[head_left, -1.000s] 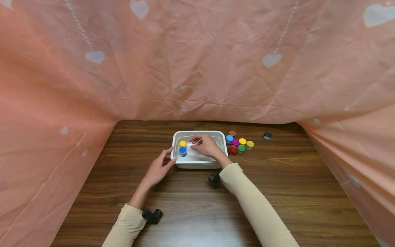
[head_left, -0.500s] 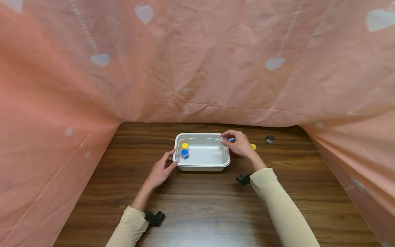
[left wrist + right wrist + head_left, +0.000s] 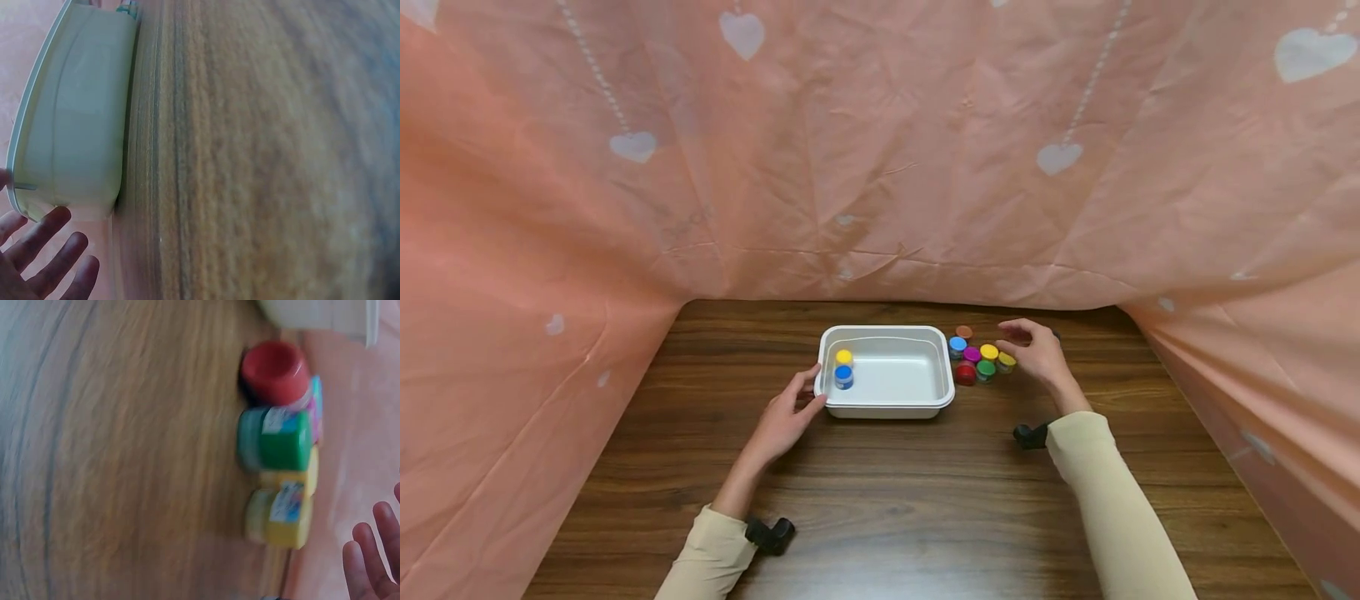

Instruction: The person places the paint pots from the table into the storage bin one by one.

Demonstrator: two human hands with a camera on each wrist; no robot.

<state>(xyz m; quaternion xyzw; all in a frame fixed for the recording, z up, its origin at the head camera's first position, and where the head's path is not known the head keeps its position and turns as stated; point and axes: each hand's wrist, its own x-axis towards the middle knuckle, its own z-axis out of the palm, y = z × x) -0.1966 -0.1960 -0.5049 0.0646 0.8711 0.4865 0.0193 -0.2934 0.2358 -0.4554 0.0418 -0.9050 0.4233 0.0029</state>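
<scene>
In the head view, a white tray stands on the brown wooden table, and the left hand is at its left end. The fingers of this hand are spread and touch the rim and wall near the corner, as the left wrist view also shows. Inside the tray, by the left wall, are a yellow-lidded jar and, just nearer, a blue jar.

Outside, just right of the tray, a group of jars is standing close together: brown jar the farthest, then light blue jar, purple jar, bright yellow jar, dark yellow jar, green jar and red jar.

The right hand is beside the right end of this group, its fingers loosely bent and apart, holding nothing. It stands in the way of a small dark thing behind it, perhaps another jar; too little of it shows. A pink cloth with pale hearts closes the far side.
</scene>
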